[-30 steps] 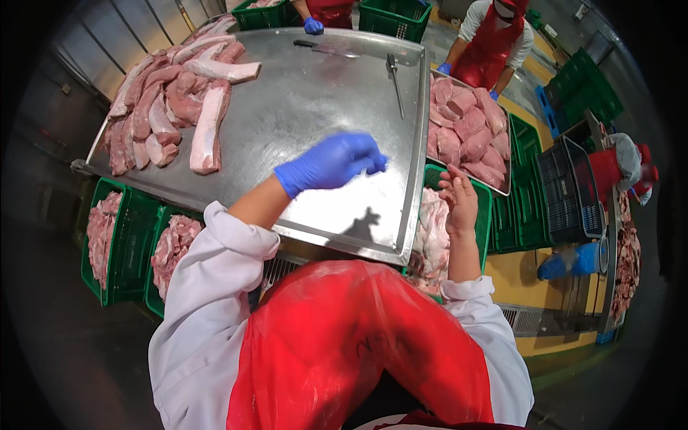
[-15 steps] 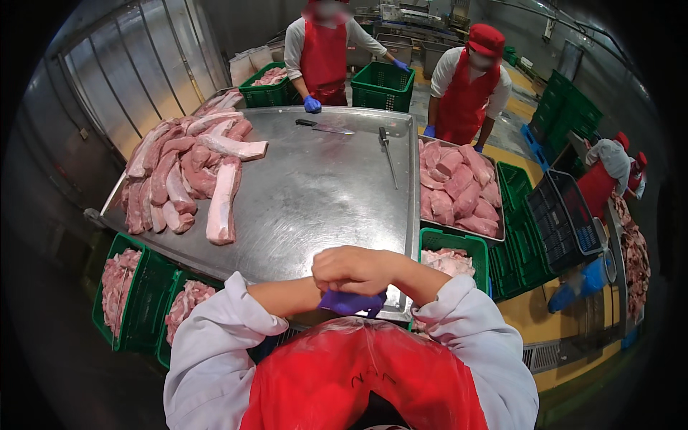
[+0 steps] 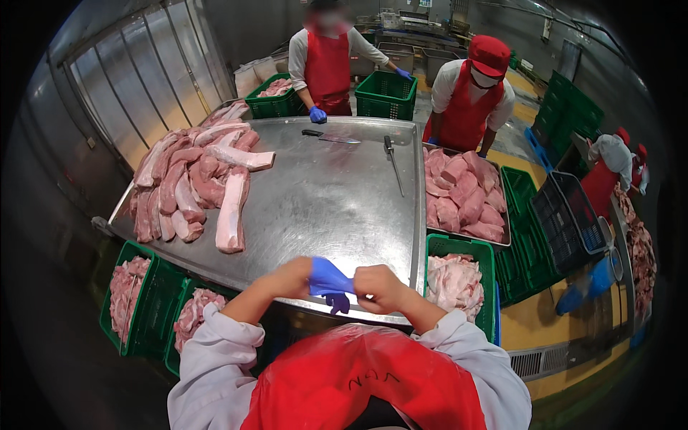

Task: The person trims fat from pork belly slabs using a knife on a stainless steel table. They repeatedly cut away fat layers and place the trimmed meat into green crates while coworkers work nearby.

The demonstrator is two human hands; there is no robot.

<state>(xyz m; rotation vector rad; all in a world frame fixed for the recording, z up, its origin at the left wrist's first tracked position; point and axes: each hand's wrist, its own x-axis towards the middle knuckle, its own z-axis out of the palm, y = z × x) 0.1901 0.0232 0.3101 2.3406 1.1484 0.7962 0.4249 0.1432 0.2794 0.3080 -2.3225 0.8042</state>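
A blue rubber glove (image 3: 330,277) is stretched between my two hands above the near edge of the steel table (image 3: 322,193). Its darker fingers dangle below. My left hand (image 3: 292,278) is bare at the wrist and back, and the glove covers its fingers, so I cannot see how they are held. My right hand (image 3: 378,288), bare, has its fingers closed on the glove's other end. Farther up the table lie a black-handled knife (image 3: 337,138) and a sharpening steel or thin blade with a black handle (image 3: 394,165).
Long pork strips (image 3: 190,175) are heaped on the table's left. A tray of meat chunks (image 3: 466,190) and a green crate of trimmings (image 3: 455,283) adjoin its right side. Green crates (image 3: 140,294) stand at the near left. Two co-workers (image 3: 326,72) in red aprons face me.
My hands were clasped together with the glove bunched below them. Now they have moved apart sideways, and the glove is pulled out between them. The view has shifted slightly.
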